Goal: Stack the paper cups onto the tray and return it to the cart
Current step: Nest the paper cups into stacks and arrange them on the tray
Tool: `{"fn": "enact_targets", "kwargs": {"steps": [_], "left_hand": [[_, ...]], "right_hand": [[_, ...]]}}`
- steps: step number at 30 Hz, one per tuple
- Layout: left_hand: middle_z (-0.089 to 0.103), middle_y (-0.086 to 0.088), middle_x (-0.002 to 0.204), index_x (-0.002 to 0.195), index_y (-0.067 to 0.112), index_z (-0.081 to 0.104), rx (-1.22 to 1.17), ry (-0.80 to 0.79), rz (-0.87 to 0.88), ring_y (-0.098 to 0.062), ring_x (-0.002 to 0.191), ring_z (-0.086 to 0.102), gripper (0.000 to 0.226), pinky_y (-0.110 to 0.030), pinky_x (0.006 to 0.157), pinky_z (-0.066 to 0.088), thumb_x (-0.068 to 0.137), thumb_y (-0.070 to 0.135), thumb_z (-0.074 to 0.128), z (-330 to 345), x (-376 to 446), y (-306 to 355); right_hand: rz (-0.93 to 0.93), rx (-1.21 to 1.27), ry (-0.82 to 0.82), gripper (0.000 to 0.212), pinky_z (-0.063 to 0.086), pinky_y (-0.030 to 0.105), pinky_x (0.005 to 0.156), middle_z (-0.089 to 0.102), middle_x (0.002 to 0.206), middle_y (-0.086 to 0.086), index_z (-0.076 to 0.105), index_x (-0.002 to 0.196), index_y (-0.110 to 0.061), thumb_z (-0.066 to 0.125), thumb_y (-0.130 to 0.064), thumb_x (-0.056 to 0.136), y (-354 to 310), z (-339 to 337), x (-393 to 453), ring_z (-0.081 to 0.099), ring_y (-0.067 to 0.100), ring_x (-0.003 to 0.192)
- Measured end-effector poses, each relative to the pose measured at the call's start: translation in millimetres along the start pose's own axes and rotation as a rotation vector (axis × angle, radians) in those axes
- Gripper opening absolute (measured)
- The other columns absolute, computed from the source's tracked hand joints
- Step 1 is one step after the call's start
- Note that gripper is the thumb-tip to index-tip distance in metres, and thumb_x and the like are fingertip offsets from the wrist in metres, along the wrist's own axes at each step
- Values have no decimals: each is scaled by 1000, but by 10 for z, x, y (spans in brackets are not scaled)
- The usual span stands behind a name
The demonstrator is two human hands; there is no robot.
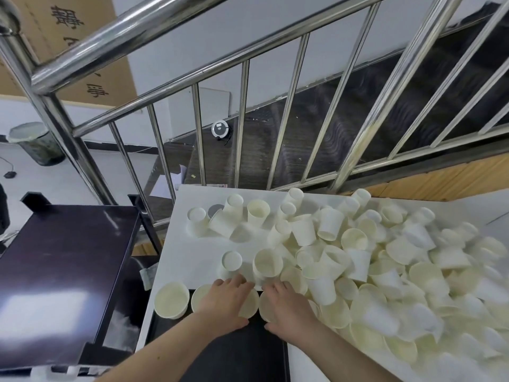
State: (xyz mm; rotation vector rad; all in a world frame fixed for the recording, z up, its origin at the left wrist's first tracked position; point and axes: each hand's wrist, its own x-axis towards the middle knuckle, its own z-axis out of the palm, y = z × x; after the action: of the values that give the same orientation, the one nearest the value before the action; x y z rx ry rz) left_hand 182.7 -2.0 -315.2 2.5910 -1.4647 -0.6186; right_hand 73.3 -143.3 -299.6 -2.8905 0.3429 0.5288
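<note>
At the near edge of the white table [203,249], both forearms reaching forward side by side over the black tray [237,351]. Left hand [227,304] lying palm down, fingers curving over the rim of an upright paper cup [249,301] standing on the tray, thumb spreading toward the body; whether actually gripping the cup, impossible to tell. Right hand [287,308] lying palm down likewise, fingers draping over a second upright cup [265,304] just beside the first, thumb pointing inward; grip likewise impossible to tell. Hands nearly touching at the fingertips.

Standing on the tray's far edge, four cups in a row: one free at the left corner [171,299], one partly hiding under the left wrist [200,295], and the two under the hands. Spilling across the table beyond and to the right, a heap of loose paper cups [385,271], far too many and too overlapping for counting, some upright, most lying tilted. Sitting apart near the far left of the table, a small cluster of upright and tipped cups [220,219].

Left of the table, standing close alongside, one dark cart [63,260] showing a glossy top shelf. Behind, rising diagonally, one steel stair railing [248,62]. On the floor at far left, one lined waste bin [35,144].
</note>
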Motion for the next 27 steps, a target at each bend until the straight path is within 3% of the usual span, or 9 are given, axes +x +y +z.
{"fn": "enact_targets", "kwargs": {"steps": [6,16,22,27], "left_hand": [[35,6,139,142,29,28,17,-14,3,-18,122,43,81,-33,104,30,73,47,67,7,25,10],[35,5,140,145,28,27,23,-22,-3,-19,123,41,78,-31,102,31,78,44,64,-11,8,0],[31,8,144,146,30,26,-15,13,-9,-16,130,35,85,-31,107,27,75,56,65,-25,-24,-21],[35,12,141,143,31,35,-83,113,-22,-13,128,38,72,-28,105,30,80,60,55,-89,-68,-89]], "right_hand": [[-57,-13,32,81,46,37,88,36,141,-2,29,145,-18,72,-37,79,67,49,-22,37,20,123],[-118,-34,36,72,45,37,92,33,142,-1,31,143,-17,67,-31,83,153,40,-8,33,21,127],[-132,-31,40,75,46,38,93,29,146,1,29,145,-19,68,-35,83,163,32,-26,31,22,131],[-146,38,107,61,45,28,91,32,144,-9,35,143,-23,55,-46,89,213,-65,-101,31,14,133]]}}
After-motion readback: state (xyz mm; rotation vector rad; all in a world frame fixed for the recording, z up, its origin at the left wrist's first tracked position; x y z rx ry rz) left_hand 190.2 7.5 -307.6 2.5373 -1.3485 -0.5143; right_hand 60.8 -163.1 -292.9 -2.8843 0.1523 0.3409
